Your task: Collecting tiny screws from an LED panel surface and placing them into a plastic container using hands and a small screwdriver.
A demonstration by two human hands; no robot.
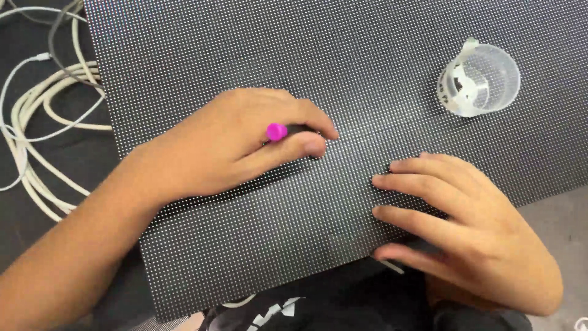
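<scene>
While the left hand (245,144) grips a magenta-capped dark tool (277,131), the right hand (465,220) rests spread flat on the black dotted LED panel (245,55).

A: What is hidden under the left hand (236,144)?

B: Most of a dark tool (293,130) with a magenta cap. Only the cap and a short dark stretch show between the fingers; its tip cannot be seen.

A: And the dotted panel (318,67)?

B: Its top runs past the frame's upper edge, its right side past the right edge. The right hand (471,230) covers part of the near edge.

A: Anything else cut off?

B: The white cables (43,116) leave the frame at left and top. The contents of the clear plastic cup (479,79) are too small to tell. The printed dark fabric (306,303) at the bottom is cropped.
</scene>
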